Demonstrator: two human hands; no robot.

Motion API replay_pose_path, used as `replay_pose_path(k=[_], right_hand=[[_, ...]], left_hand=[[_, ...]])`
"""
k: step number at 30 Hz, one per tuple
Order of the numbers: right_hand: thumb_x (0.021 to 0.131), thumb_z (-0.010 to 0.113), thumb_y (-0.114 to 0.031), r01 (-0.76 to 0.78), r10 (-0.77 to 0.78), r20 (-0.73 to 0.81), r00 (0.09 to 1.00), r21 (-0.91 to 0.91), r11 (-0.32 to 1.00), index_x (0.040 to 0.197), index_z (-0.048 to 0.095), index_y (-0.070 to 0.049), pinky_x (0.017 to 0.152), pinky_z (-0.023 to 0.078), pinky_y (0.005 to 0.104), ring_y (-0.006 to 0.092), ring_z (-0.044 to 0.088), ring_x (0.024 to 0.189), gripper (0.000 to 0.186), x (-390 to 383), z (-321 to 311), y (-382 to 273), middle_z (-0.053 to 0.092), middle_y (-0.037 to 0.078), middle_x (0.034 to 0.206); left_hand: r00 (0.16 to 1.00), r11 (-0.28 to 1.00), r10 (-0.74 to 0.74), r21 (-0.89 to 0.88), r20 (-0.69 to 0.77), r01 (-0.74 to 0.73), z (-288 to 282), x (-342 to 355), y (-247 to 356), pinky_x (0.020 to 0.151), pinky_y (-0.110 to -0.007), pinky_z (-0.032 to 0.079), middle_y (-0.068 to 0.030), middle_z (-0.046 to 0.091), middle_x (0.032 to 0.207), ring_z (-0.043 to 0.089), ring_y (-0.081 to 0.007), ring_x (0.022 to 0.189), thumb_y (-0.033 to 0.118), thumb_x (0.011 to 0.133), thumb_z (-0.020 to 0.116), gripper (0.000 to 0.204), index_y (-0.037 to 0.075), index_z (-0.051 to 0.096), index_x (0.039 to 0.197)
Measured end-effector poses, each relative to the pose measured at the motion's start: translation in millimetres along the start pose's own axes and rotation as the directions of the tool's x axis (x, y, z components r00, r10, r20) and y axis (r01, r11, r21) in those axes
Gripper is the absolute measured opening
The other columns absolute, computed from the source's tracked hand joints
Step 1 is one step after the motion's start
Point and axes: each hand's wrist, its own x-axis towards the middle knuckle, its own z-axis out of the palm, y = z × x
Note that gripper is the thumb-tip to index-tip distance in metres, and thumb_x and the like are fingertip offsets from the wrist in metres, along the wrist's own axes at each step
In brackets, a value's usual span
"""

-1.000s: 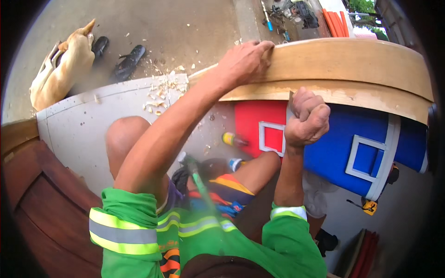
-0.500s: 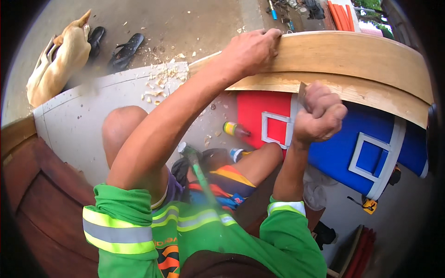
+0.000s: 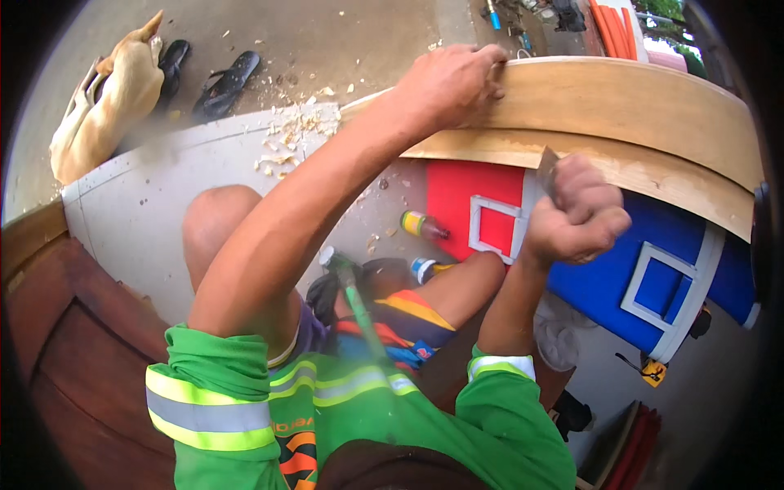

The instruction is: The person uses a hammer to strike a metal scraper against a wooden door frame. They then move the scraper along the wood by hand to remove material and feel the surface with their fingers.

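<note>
A long, curved light-brown wooden board [image 3: 621, 94] stands across the far side, with a stepped lower edge. My left hand [image 3: 457, 86] is closed over its top edge, the fingers curled round the far side. Below that edge, my right hand [image 3: 578, 208] is a fist around a flat metal blade [image 3: 548, 169]. The blade's tip points up at the board's lower edge; I cannot tell whether it touches. Any handle is hidden in my fist. Pale wood shavings [image 3: 286, 143] lie left of the board.
Red and blue panels [image 3: 478, 184] with pale frames sit beneath the board. A bottle [image 3: 425, 225], a green-handled hammer [image 3: 351, 286] and a yellow tape measure [image 3: 653, 371] are near me. A dog [image 3: 114, 98] lies by black flip-flops [image 3: 227, 86] at far left.
My right hand and the blade have shifted slightly right and down along the board. My left hand keeps its hold. The whole view has moved a little.
</note>
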Motion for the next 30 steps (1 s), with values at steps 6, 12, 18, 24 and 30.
replay_pose_path(k=[6,12,18,24,30], right_hand=[[0.101,0.028,-0.029,0.170,-0.191,-0.054,0.980,-0.266,0.949,0.062,0.034,-0.010,0.046,0.035,0.0296,0.0119,0.032,0.046,0.044,8,-8,10,0.033,0.004,0.050],[0.101,0.031,-0.033,0.097,-0.103,-0.047,0.994,-0.128,0.987,0.063,0.039,-0.010,0.049,0.036,0.0285,0.0143,0.037,0.046,0.045,-13,18,24,0.040,0.006,0.051],[0.102,0.033,-0.029,-0.066,0.103,0.133,0.986,-0.257,0.964,0.060,0.030,-0.007,0.045,0.031,0.0329,0.0167,0.035,0.048,0.047,-38,-1,36,0.039,0.008,0.052],[0.102,0.031,-0.034,0.036,-0.001,0.089,0.996,-0.390,0.920,0.066,0.029,-0.012,0.045,0.028,0.0273,0.0129,0.026,0.046,0.042,-32,8,35,0.024,-0.001,0.052],[0.099,0.036,-0.026,0.152,-0.061,0.216,0.974,-0.436,0.887,0.069,0.051,-0.003,0.056,0.042,0.0313,0.0206,0.047,0.050,0.041,-22,-17,26,0.045,0.008,0.053]], left_hand=[[0.997,0.998,-0.053,-0.032,0.053,0.054,4,3,-1,0.084,-0.046,0.050,-0.0215,0.068,0.099,0.064,-0.0400,0.096,0.037,0.087,0.066,0.043,0.003,0.063,0.115],[0.993,0.995,-0.099,-0.023,0.061,0.100,2,1,-6,0.084,-0.047,0.050,-0.0214,0.068,0.099,0.064,-0.0400,0.096,0.039,0.088,0.064,0.043,0.002,0.064,0.111],[0.993,0.992,-0.114,-0.047,0.033,0.115,10,-3,-17,0.084,-0.047,0.050,-0.0213,0.068,0.098,0.064,-0.0405,0.096,0.041,0.087,0.065,0.045,0.002,0.065,0.111],[0.995,0.996,-0.088,-0.017,0.037,0.089,5,-4,-13,0.084,-0.047,0.050,-0.0211,0.069,0.097,0.064,-0.0405,0.095,0.042,0.086,0.066,0.046,0.004,0.065,0.110],[0.987,0.989,-0.149,0.025,0.066,0.147,-1,-1,-7,0.083,-0.048,0.051,-0.0204,0.069,0.096,0.065,-0.0401,0.095,0.043,0.087,0.065,0.044,0.005,0.066,0.108]])
